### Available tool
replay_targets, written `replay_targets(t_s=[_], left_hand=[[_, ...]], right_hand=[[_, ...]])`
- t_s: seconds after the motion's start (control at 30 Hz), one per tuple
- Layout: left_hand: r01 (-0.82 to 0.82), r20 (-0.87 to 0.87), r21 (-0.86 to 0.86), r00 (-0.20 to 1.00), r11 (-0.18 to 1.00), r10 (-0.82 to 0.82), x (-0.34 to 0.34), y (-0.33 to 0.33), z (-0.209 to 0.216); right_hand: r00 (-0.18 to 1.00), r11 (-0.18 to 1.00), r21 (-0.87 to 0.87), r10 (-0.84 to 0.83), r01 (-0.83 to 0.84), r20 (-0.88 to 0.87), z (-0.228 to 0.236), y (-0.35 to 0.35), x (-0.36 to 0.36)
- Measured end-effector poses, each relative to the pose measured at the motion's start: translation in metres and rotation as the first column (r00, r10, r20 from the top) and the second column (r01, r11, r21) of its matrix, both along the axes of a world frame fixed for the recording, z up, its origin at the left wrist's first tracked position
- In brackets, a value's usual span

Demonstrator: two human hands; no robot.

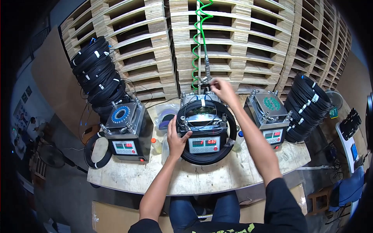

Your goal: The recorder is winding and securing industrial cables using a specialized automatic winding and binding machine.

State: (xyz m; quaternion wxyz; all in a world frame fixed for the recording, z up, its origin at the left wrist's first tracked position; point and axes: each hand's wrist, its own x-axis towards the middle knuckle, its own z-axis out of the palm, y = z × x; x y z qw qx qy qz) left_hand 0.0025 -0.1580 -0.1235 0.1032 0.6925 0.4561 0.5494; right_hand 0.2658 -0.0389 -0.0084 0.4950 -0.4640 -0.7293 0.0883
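A coil of black cable [204, 158] stands at the middle of the wooden surface [186, 180], its ring framing the middle polishing machine [204, 144], whose lit red digits and buttons show through the opening. The coil is a thick, roughly round bundle of many smooth, dark turns lying close together, with a soft sheen along its lower edge. A white tie [203, 103] binds it at the top, a small greyish patch shows on its right side, and thin dark strands loop across the opening. Whether it leans on the machine, I cannot tell

The left hand [177, 143] is at the coil's left side, its fingers partly curled over the ring and the thumb pointing inward, so that they have hold of it. The right hand [222, 92] is raised beyond the coil, its fingers drawn in near the metal fitting [207, 72] below a green spiral hose [206, 29]; how far they are closed, and on what, I cannot tell

Just left of the coil stands an orange-capped bottle [156, 146]. The left polishing machine [121, 115] bears a blue ring-shaped fixture, the right polishing machine [271, 103] green fittings
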Motion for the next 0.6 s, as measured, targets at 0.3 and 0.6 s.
replay_targets(t_s=[0.3, 0.6], left_hand=[[-0.016, -0.006, 0.067, 1.0, 0.998, 0.016, 0.015, 0.007, -0.003], [-0.007, 0.014, 0.055, 1.0, 0.998, 0.007, 0.019, 0.011, -0.007]], right_hand=[[0.78, 0.69, -0.665, 0.235, 0.286, 0.58, 0.003, 0.097, -0.025], [0.2, 0.948, -0.277, 0.244, 0.156, 0.949, -0.032, 0.115, -0.011]])
